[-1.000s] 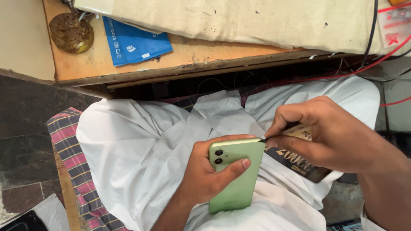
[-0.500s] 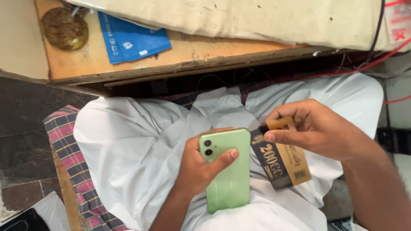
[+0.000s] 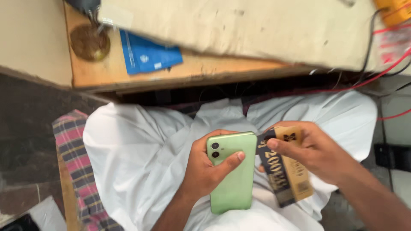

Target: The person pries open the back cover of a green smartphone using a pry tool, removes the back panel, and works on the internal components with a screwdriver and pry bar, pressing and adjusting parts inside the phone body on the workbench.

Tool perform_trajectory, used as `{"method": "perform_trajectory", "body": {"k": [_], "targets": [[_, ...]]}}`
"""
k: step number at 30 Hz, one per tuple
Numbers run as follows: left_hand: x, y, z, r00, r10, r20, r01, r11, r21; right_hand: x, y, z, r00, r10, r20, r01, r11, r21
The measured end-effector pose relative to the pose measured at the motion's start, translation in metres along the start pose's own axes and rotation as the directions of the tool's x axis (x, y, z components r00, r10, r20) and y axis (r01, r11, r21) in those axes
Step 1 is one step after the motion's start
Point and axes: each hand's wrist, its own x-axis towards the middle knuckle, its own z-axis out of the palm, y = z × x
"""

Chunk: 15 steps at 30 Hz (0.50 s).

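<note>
Hands are working over a lap in white cloth. Left hand is wrapping round a green phone, back side up, with the thumb pressing on it. Right hand is pinching a small gold and black box just right of the phone, touching it. Far off, a blue packet is lying on a wooden shelf.

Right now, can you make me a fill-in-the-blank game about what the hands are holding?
1. The left hand holds a phone coloured ____.
2. The right hand holds a tan and black ____.
3. The blue packet lies on the wooden ____.
4. The phone shows its back, with ____ camera lenses.

Missing words: green; box; table; two
</note>
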Motion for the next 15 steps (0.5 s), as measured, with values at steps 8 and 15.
{"method": "perform_trajectory", "body": {"k": [8, 15], "targets": [[0.176, 0.159, 0.021, 0.676, 0.617, 0.403, -0.713, 0.687, 0.143, -0.01, -0.258, -0.037, 0.599, -0.728, 0.333, 0.339, -0.146, -0.929], [0.231, 0.195, 0.032, 0.757, 0.626, 0.187, -0.653, 0.73, 0.2, 0.028, -0.309, -0.017, 0.629, -0.688, 0.362, 0.282, -0.232, -0.931]]}}
